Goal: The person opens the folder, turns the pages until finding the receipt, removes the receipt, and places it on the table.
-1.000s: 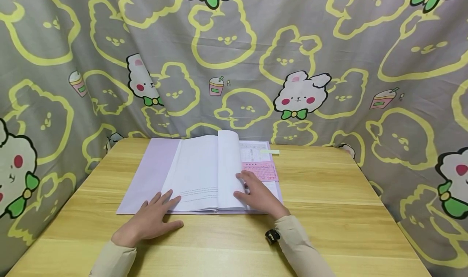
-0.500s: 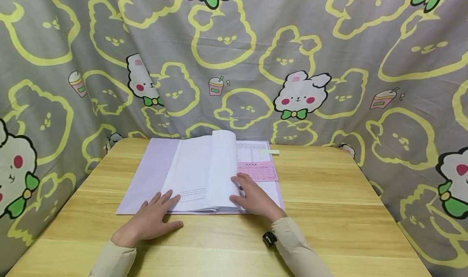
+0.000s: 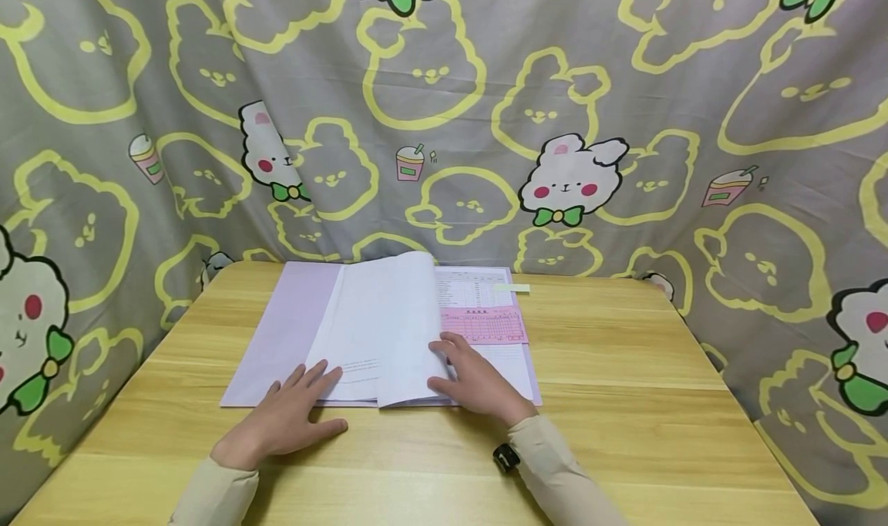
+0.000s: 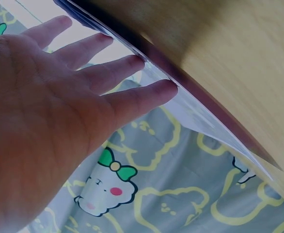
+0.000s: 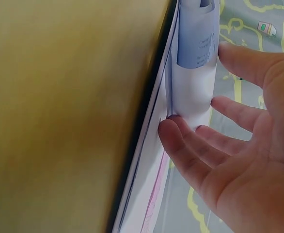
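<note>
Wooden table (image 3: 624,433) carries the open booklet (image 3: 361,333) just ahead of both hands. Left hand (image 3: 284,414) lies flat, fingers spread, tips pressing the left page. Right hand (image 3: 479,379), fingers loosely extended, lifts a curling page (image 3: 409,325); pink slip (image 3: 486,325) just beyond its fingertips.
</note>
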Tool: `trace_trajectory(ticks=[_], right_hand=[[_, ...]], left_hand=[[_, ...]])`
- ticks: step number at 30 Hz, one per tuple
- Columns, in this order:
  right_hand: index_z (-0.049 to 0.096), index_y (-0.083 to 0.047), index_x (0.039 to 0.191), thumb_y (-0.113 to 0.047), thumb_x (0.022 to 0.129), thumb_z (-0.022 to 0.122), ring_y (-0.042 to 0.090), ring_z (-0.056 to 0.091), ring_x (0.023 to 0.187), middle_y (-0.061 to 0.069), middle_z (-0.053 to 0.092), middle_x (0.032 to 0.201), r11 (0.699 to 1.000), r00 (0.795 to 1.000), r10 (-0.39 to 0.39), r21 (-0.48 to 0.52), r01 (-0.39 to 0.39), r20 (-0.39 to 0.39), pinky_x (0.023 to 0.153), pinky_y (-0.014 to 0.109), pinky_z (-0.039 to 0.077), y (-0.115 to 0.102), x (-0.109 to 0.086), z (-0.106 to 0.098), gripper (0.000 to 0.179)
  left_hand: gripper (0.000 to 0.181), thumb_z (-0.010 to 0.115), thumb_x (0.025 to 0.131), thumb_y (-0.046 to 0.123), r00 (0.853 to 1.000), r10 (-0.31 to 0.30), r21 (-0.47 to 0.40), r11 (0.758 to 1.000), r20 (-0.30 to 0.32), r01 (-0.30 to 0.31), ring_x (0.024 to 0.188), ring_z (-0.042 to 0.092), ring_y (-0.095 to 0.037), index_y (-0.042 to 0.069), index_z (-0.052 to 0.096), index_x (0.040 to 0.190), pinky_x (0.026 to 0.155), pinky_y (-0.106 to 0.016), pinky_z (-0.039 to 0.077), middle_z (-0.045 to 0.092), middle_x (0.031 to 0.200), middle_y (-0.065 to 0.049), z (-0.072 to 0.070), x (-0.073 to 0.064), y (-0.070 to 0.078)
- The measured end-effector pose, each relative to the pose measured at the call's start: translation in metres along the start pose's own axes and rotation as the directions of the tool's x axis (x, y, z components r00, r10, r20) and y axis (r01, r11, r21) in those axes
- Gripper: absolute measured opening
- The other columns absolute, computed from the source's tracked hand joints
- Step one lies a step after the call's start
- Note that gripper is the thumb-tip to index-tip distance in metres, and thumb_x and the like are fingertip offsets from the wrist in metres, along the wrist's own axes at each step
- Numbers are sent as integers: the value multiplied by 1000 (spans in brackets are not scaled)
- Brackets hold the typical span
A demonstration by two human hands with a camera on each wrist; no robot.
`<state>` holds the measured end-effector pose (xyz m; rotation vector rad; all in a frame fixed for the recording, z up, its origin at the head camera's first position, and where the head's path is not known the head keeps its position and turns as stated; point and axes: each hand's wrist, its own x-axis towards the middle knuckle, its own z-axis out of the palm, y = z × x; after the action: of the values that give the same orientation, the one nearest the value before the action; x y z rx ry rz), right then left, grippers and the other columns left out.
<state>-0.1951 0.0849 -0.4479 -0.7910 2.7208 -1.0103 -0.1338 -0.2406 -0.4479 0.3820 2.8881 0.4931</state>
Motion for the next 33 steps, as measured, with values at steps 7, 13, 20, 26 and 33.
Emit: trace_trajectory(ticks=[7, 13, 20, 26, 33], right_hand=[[51, -10, 149, -31, 98, 70, 33, 48, 141, 14, 35, 163, 1000, 1000, 16, 3, -16, 15, 116, 51, 41, -3, 0, 4, 58], [50, -11, 149, -32, 98, 70, 32, 49, 139, 13, 36, 162, 1000, 1000, 12, -1, -12, 25, 115, 50, 42, -9, -1, 6, 59], [51, -12, 150, -34, 98, 69, 31, 51, 139, 12, 38, 161, 1000, 1000, 1, -21, 0, 28, 115, 48, 42, -11, -1, 9, 59], [52, -13, 149, -34, 98, 69, 29, 53, 137, 11, 40, 160, 999, 999, -20, -39, 22, 32, 114, 47, 43, -14, 0, 12, 58], [53, -14, 148, -37, 98, 67, 28, 51, 140, 10, 41, 159, 997, 998, -28, -67, 32, 54, 115, 46, 42, -16, -1, 15, 56]], left_hand=[[92, 68, 87, 66, 1000, 4, -5, 1000, -6, -4, 147, 26, -57, 12, 42, 157, 107, -82, 23, 34, 163, -22, 0, 0, 0], [92, 68, 87, 67, 1000, 7, -7, 1000, -8, -7, 147, 26, -57, 12, 42, 157, 107, -82, 23, 34, 163, -22, 0, 0, -1], [93, 68, 87, 67, 1000, 5, -9, 1000, -6, -5, 147, 26, -57, 13, 41, 157, 107, -82, 23, 34, 163, -21, 0, 0, -1], [93, 68, 87, 66, 1000, 10, -12, 1000, -7, -10, 147, 26, -58, 13, 40, 158, 106, -83, 23, 34, 163, -22, 0, 0, -1], [94, 68, 87, 66, 1000, 10, -16, 1000, -9, -10, 147, 25, -57, 11, 39, 158, 106, -83, 22, 34, 163, -22, -1, 0, 0]])
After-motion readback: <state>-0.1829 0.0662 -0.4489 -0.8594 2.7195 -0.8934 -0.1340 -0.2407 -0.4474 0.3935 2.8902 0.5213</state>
